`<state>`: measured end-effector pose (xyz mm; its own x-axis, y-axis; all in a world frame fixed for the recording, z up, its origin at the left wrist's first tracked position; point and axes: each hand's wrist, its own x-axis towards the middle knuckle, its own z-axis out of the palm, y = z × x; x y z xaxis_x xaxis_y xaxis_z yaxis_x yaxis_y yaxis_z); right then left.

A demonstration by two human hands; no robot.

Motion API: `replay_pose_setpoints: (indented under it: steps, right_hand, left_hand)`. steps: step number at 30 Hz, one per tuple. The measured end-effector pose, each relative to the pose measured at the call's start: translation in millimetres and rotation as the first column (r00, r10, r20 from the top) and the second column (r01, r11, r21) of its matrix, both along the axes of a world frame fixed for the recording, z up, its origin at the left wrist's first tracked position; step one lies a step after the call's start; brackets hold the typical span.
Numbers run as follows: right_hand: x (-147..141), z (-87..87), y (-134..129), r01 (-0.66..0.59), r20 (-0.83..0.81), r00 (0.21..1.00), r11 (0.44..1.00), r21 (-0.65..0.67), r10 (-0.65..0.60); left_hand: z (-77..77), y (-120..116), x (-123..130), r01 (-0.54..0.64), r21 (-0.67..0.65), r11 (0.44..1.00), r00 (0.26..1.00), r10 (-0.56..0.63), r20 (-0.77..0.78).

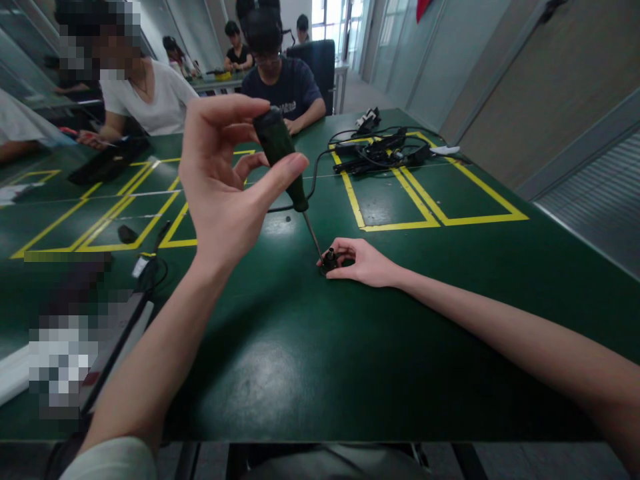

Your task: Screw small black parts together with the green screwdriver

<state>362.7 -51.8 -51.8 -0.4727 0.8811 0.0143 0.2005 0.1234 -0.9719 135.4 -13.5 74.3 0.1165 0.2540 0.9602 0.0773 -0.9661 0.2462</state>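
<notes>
My left hand (225, 173) is closed on the dark handle of a screwdriver (281, 157), which it holds tilted above the table. The metal shaft slants down to the right, and its tip meets a small black part (329, 261) on the green tabletop. My right hand (361, 262) pinches that part from the right, thumb at the near side and fingers behind it. A short dark post stands up from the part. The fingers partly cover it, so I cannot tell its exact kind or whether the tip sits in a screw.
Black cables and parts (385, 153) lie at the back right within yellow tape marks (400, 227). A cable with a tag (143, 265) and a small black piece (127, 234) lie on the left. People sit across the green table (425, 320).
</notes>
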Motion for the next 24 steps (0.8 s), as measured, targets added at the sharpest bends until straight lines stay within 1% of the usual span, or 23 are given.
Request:
replay_pose_setpoints:
  steps: [2,5,7,9,12,13,14,17,19,21,24]
  right_hand:
    - [0,0.2,0,-0.001,0.000,1.000,1.000,-0.006,0.001]
    - [0,0.9,0,0.000,-0.002,1.000,1.000,-0.020,0.000]
    - [1,1.4,0,-0.002,-0.001,1.000,1.000,-0.020,0.002]
    - [1,1.8,0,-0.005,-0.002,1.000,1.000,-0.014,0.005]
    - [1,1.3,0,0.000,0.001,1.000,1.000,-0.005,0.000]
    - [1,0.9,0,0.001,0.003,1.000,1.000,-0.003,-0.001]
    - [1,0.5,0,0.002,0.003,1.000,1.000,-0.001,-0.002]
    - [1,-0.8,0,-0.001,-0.003,1.000,1.000,0.000,0.001]
    - [1,-0.9,0,-0.002,-0.006,1.000,1.000,-0.004,0.002]
    - [1,-0.5,0,-0.006,-0.003,1.000,1.000,-0.006,0.006]
    - [1,0.0,1,-0.006,0.000,1.000,1.000,-0.001,0.006]
  left_hand:
    - [1.0,2,-3,0.002,-0.016,1.000,1.000,-0.002,-0.004]
    - [2.4,9,-10,0.086,-0.077,0.993,0.990,-0.094,-0.106]
    - [2.1,12,-12,0.115,-0.089,0.989,0.980,-0.128,-0.154]
    - [1.2,12,-12,0.095,-0.089,0.991,0.982,-0.108,-0.155]
    - [0.6,8,-9,0.014,-0.043,0.999,0.997,-0.017,-0.071]
    - [0.8,7,-9,0.006,-0.024,1.000,0.999,-0.007,-0.052]
    - [1.2,7,-9,0.011,-0.011,1.000,0.998,-0.012,-0.056]
    - [2.4,8,-9,0.081,-0.004,0.997,0.985,-0.081,-0.151]
    - [2.4,9,-9,0.111,-0.002,0.994,0.977,-0.109,-0.183]
    - [2.2,8,-10,0.088,-0.001,0.996,0.983,-0.087,-0.162]
    - [3.0,5,-11,-0.034,-0.003,0.999,0.993,0.034,-0.115]
